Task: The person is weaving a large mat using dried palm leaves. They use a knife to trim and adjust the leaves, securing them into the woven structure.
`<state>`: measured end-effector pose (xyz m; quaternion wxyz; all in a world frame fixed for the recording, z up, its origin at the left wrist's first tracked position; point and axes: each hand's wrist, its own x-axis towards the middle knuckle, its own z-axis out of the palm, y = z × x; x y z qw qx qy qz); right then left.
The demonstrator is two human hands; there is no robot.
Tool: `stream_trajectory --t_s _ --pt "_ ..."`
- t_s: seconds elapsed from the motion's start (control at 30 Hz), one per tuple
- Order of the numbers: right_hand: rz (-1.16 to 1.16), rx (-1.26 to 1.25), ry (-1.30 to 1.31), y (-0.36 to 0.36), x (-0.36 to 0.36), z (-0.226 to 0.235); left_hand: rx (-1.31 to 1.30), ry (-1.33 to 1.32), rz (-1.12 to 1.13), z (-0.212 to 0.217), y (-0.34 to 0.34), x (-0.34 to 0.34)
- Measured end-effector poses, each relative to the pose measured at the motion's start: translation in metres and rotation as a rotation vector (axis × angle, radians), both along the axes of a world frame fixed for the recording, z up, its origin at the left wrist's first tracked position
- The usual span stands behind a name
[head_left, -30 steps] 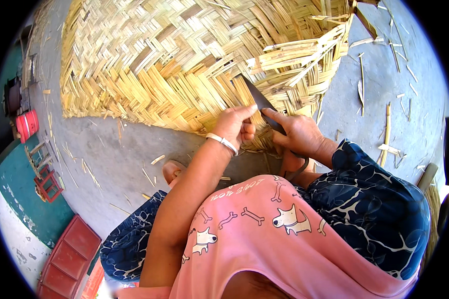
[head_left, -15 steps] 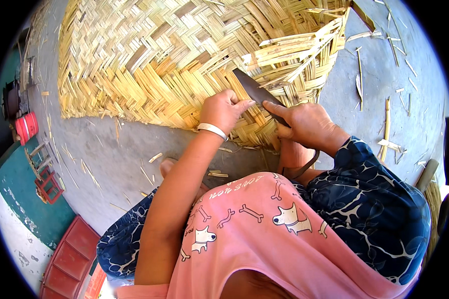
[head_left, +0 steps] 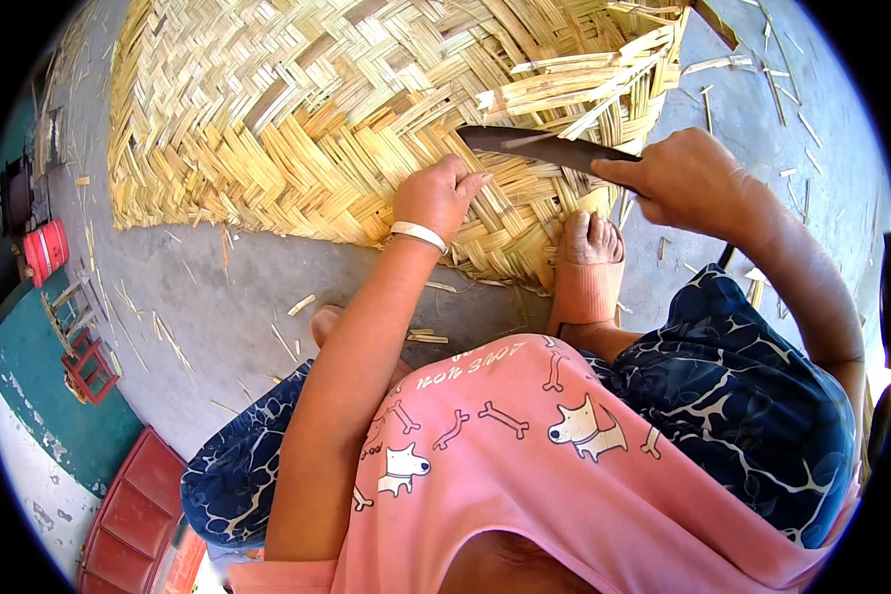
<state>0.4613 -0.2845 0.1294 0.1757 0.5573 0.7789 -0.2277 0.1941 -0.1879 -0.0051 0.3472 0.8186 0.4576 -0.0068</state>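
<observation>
Bamboo strips lie under the pressed-together fingers [head_left: 457,184] of the left hand [head_left: 436,198], which now rests flat, palm down, on the woven bamboo mat [head_left: 297,109] near its front edge, a white bangle [head_left: 418,235] at the wrist. Half a second ago that hand was curled close against the other; it has since slid left and flattened out, and the two hands stand apart. The right hand [head_left: 688,183] is wrapped tightly around the handle of a dark-bladed knife [head_left: 544,148], forefinger stretched along the grip. The blade, which earlier pointed up and away, now lies almost level, its tip reaching left over the mat's loose strip ends [head_left: 604,74] and ending just above the left fingertips. By the look of it, the cutting stroke has given way to a lower, flatter pass, with the free hand pinning the weave while the blade works between or along the strips; whether the edge touches the bamboo cannot be told. A bare foot [head_left: 589,243] with a pink trouser cuff presses on the mat's near edge between the two hands. Bamboo offcuts [head_left: 302,304] are scattered over the grey concrete floor [head_left: 218,297], and a red crate [head_left: 129,515] sits at lower left.
</observation>
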Motion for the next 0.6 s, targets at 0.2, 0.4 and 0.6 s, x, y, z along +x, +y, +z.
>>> stream_trajectory --t_s 0.2,0.4,0.6 --pt "-0.063 -0.045 0.044 -0.03 0.01 0.019 -0.474 -0.152 0.215 0.007 0.014 -0.004" --pt "0.072 -0.04 0.163 -0.045 -0.008 -0.014 -0.203 0.02 -0.213 0.028 0.034 -0.061" --pt "0.258 -0.041 0.361 -0.019 -0.043 -0.043 -0.05 0.214 -0.698 0.035 -0.029 -0.103"
